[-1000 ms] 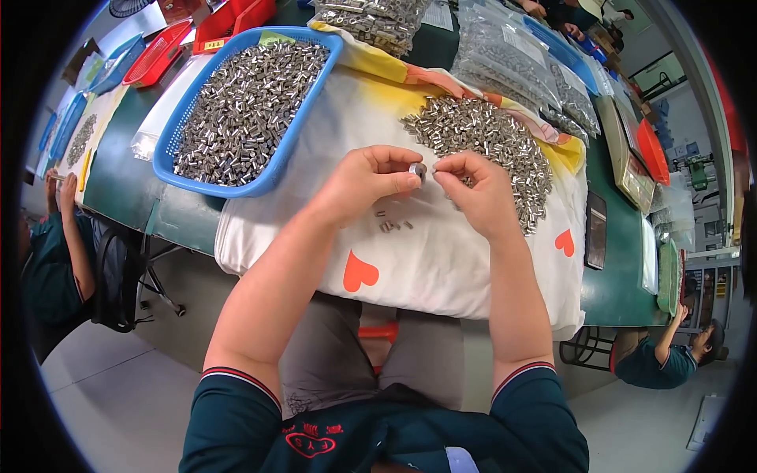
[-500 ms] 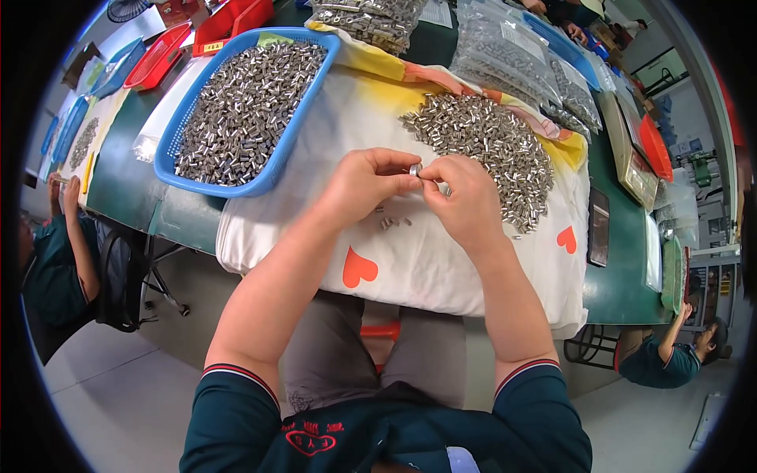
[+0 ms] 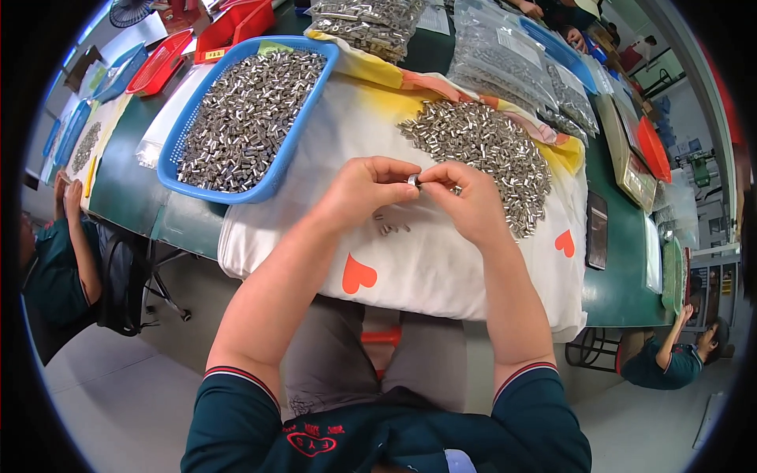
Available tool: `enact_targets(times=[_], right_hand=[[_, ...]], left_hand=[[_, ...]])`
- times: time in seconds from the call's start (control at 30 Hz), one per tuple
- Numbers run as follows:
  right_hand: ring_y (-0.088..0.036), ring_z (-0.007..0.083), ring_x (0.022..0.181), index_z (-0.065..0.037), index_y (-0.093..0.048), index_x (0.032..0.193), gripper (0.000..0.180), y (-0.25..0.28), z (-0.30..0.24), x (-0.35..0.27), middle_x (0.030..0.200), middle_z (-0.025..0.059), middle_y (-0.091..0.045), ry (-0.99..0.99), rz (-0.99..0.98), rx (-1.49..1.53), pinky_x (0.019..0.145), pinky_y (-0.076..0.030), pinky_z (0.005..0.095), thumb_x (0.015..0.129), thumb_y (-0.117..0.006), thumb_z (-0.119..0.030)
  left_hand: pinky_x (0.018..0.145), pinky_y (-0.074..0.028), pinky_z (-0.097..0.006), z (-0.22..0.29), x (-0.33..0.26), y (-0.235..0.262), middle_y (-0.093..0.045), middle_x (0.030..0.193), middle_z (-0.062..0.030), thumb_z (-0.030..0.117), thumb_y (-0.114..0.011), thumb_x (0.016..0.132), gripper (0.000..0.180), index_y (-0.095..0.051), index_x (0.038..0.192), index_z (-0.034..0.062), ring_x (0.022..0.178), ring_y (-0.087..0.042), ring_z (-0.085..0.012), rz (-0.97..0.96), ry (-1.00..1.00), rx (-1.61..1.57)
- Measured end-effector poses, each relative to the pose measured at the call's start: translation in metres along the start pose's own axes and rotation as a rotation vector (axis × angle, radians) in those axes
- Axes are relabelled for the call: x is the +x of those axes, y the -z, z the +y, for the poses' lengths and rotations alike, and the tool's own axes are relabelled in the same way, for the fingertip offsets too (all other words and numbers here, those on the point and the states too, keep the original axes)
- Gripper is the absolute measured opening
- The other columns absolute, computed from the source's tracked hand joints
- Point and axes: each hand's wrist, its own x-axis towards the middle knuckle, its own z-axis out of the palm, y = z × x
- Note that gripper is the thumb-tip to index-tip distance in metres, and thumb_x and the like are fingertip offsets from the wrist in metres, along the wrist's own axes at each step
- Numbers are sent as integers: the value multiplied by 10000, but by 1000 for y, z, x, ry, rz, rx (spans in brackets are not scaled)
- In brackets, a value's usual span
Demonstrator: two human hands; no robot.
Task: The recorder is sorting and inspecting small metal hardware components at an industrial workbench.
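Note:
Above the white cloth (image 3: 300,260) my two hands meet fingertip to fingertip. Between the thumb and fingers of my left hand (image 3: 361,189) is a small shiny metal sleeve (image 3: 412,180). From the other side my right hand (image 3: 473,206) pinches at the same sleeve; its thumb and forefinger touch the right end. A large pile of similar short metal sleeves (image 3: 489,150) lies just beyond my right hand. Several loose sleeves (image 3: 386,229) rest on the cloth below my fingers.
A blue plastic basket (image 3: 272,185) full of metal sleeves stands at the left. Bags of metal parts (image 3: 505,59) lie at the back. A dark phone (image 3: 598,229) sits on the green table at the right. Co-workers sit at both sides, one with a raised arm (image 3: 75,229) at left.
My right hand's fingers have straightened somewhat and its wrist has dropped slightly. The sleeve between my fingertips has shifted a little downward. The view has also shifted slightly.

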Motion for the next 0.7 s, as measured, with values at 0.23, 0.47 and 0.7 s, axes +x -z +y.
enact_targets(times=[0.23,0.47,0.7], right_hand=[[-577,160,664,-26,-609,833,122,14,12,7,744,88,-607,-75,193,-102,608,-450,264,733,-595,-94],[-562,241,676,-65,-626,712,82,-2,22,12,691,101,-574,61,176,-672,638,-431,364,681,-622,-141],[-540,239,780,-80,-627,700,64,-9,27,12,755,73,-575,-47,118,-683,713,-388,379,688,-606,-139]], left_hand=[[675,-453,-196,2,0,0,-615,871,-51,35,-617,757,297,-555,1043,-20,763,-574,-85,24,37,10],[676,-451,-194,-2,2,1,-615,875,-43,39,-618,758,295,-556,1041,-18,768,-572,-79,8,29,20],[690,-453,-195,-2,3,-1,-609,897,-43,32,-604,765,290,-550,1044,-25,788,-571,-82,-5,4,9]])
